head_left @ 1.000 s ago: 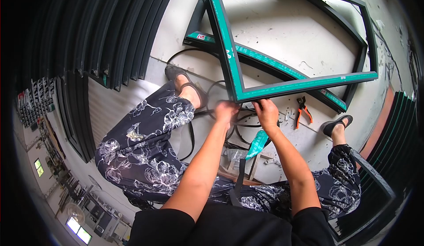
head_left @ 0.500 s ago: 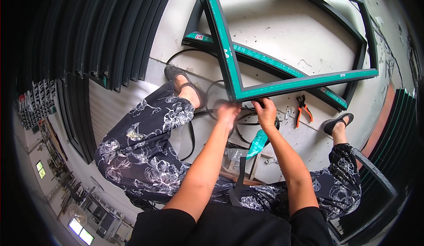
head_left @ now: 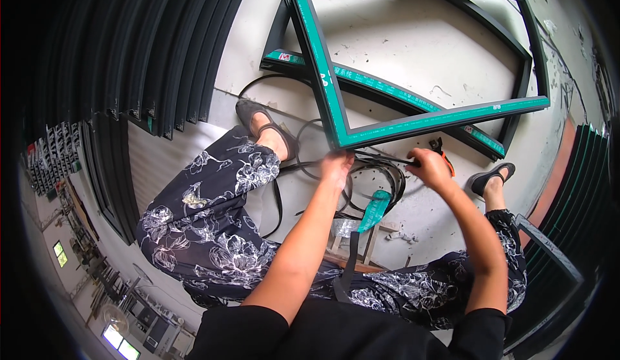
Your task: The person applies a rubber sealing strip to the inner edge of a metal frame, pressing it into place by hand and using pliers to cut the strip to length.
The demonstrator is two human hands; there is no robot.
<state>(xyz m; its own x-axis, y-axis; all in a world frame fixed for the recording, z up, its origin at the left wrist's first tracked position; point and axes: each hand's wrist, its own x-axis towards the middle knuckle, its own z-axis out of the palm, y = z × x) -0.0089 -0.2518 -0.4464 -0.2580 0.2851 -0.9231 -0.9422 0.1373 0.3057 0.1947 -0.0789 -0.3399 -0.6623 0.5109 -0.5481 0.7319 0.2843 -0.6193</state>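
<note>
My right hand [head_left: 427, 167] pinches the black strip [head_left: 387, 158]; whether my left hand [head_left: 337, 169] grips it, I cannot tell. The green-faced frame [head_left: 445, 118] is directly ahead of both.

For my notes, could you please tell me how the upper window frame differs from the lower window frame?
The upper window frame crosses over the lower window frame, partly hiding it. The upper window frame shows green film along two sides, the lower window frame along one. Both are dark.
</note>
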